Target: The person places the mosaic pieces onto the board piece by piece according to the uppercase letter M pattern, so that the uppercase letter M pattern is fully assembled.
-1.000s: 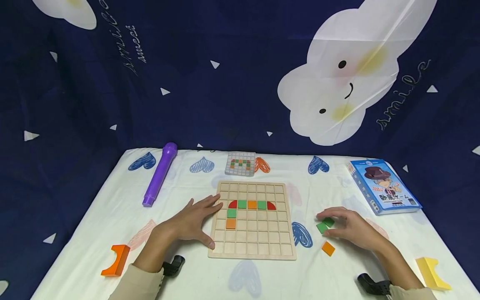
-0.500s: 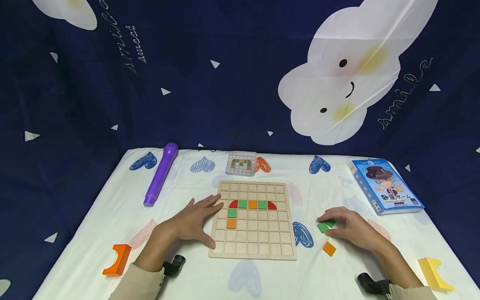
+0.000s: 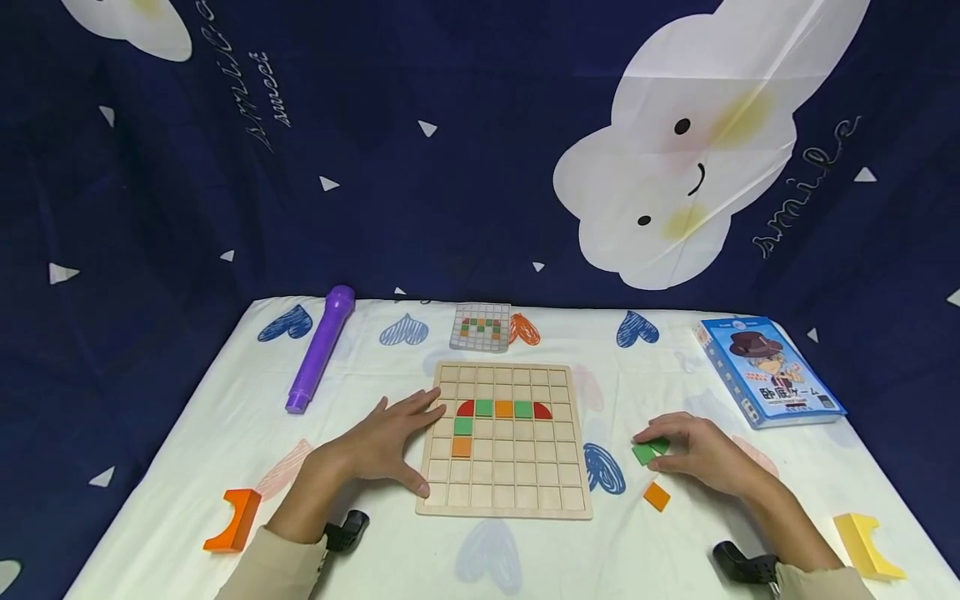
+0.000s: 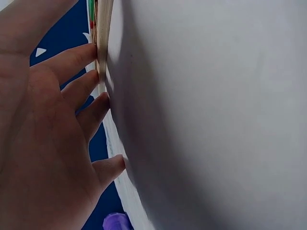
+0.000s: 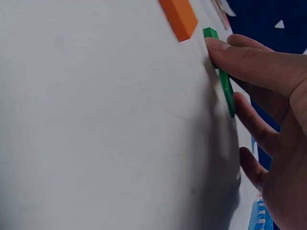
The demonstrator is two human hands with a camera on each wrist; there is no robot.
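Wooden and gridded, the board (image 3: 529,475) sits centrally in the head view, the left hand (image 3: 378,442) spread at its left edge, probably steadying it; the right hand (image 3: 702,454) pinches a green tile (image 3: 643,454) beside it. Left wrist: the palm (image 4: 45,129) shows (hidden from above). Right wrist: the thumb (image 5: 221,45) covers the tile's near side, another green tile (image 5: 227,93) just beyond.
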